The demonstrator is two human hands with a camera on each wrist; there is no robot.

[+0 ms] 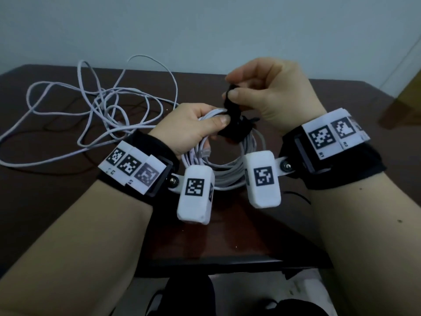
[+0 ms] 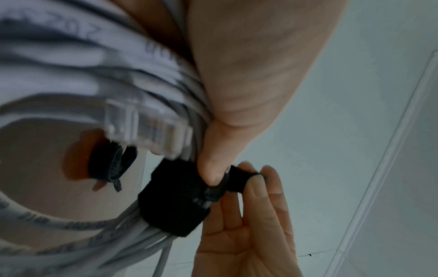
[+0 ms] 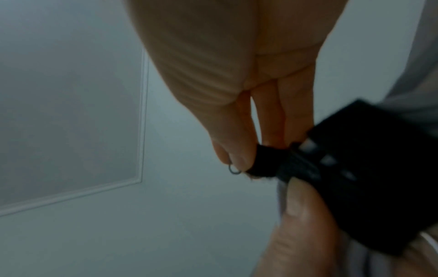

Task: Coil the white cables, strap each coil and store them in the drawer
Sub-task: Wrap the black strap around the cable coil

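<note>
My left hand [image 1: 196, 126] grips a coiled white network cable [image 1: 230, 172] held above the table, thumb pressing the black strap [image 1: 231, 115] against the bundle. The strap [image 2: 175, 196] is wrapped round the coil beside a clear plug [image 2: 147, 127]. My right hand [image 1: 262, 92] pinches the strap's free end [image 3: 263, 161] between thumb and fingertips and holds it up above the coil. A second white cable [image 1: 95, 103] lies loose and tangled on the dark table at the left. Another black strap [image 2: 111, 163] shows through the coil's opening.
The dark brown table [image 1: 341, 106] has a near edge just below my forearms and a far edge against a pale wall [image 1: 205, 26]. Thin black cords [image 1: 298, 196] lie on the tabletop by my right wrist. No drawer is in view.
</note>
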